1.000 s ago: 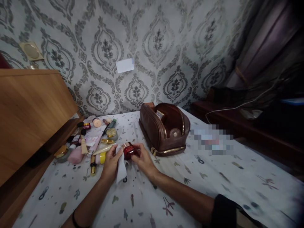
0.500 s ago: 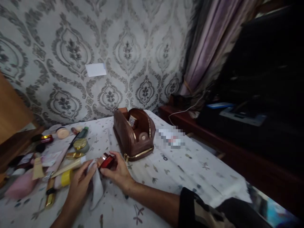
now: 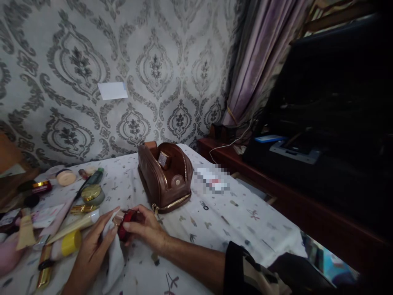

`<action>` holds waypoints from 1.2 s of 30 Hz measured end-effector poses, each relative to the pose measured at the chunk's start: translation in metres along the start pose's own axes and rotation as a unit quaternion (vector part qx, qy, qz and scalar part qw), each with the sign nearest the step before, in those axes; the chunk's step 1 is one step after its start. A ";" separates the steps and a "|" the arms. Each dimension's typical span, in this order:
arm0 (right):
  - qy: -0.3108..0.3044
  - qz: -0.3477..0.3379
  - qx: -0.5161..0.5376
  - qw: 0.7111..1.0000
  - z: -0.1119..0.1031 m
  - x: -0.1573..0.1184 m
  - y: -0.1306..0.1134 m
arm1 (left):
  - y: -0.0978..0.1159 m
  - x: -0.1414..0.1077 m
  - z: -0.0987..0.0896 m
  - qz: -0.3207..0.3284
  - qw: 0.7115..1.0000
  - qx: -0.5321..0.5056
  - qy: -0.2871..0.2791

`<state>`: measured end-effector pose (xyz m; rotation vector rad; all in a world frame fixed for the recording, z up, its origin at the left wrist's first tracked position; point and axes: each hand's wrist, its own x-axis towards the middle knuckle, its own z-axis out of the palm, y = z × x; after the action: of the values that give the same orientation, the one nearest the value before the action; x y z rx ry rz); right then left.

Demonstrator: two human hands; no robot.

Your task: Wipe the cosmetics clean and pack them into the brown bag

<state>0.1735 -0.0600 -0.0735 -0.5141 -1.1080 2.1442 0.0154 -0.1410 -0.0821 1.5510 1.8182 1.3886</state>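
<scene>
My right hand is closed round a small red bottle with a rose-gold cap, its cap end turned toward my left hand. My left hand pinches a white cloth, which hangs down to the tabletop and touches the bottle's cap. Behind my hands stands a brown leather bag, unzipped at the top, with a small glittery box inside.
Cosmetics crowd the left of the patterned cloth, among them a gold-lidded jar, a yellow-capped bottle and a pink item. A pixelated item lies right of the bag. Dark red furniture stands further right.
The view has shifted slightly right. The red bottle has turned in my right hand and sits closer against the white cloth.
</scene>
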 end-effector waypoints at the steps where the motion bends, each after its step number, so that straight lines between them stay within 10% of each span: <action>1: -0.005 0.001 -0.005 1.000 -0.001 0.000 0.000 | 0.003 0.000 0.000 -0.001 1.000 0.006 -0.003; 16: -0.058 -0.130 -0.266 0.954 -0.010 -0.003 0.015 | 0.041 0.002 0.000 0.011 0.999 -0.034 -0.032; 29: -0.091 -0.175 -0.364 0.910 -0.004 -0.012 0.015 | 0.032 0.008 -0.006 -0.081 0.991 -0.095 0.044; 36: -0.126 -0.149 -0.300 0.934 0.002 -0.015 0.006 | 0.033 0.011 -0.011 -0.083 0.986 -0.106 0.094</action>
<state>0.1805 -0.0746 -0.0769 -0.3053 -1.8755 1.6138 0.0205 -0.1391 -0.0461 1.1681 1.7896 1.6333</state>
